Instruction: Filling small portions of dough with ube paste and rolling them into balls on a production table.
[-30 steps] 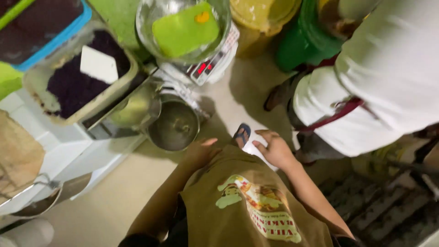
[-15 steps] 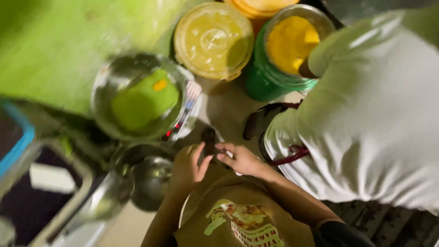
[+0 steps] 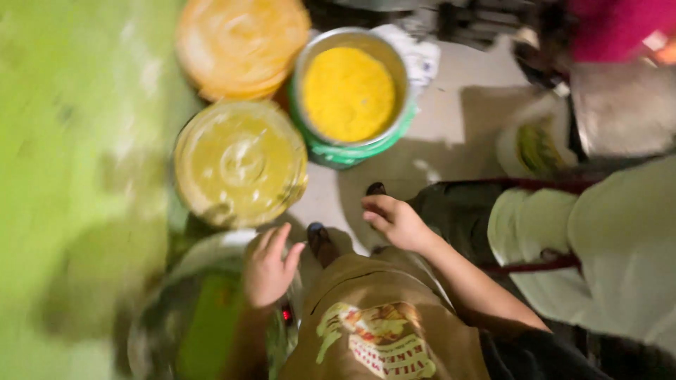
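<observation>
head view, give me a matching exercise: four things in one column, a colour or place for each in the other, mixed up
Things:
1. metal pot
2. clear lidded tub
3. left hand
4. right hand

Descriptions:
A. over the rim of a steel bowl with a green thing inside
B. filled with bright yellow powder
C. held out empty above the floor
D. pale yellow under its lid

Pairs: 1-B, 2-D, 3-A, 4-C
</observation>
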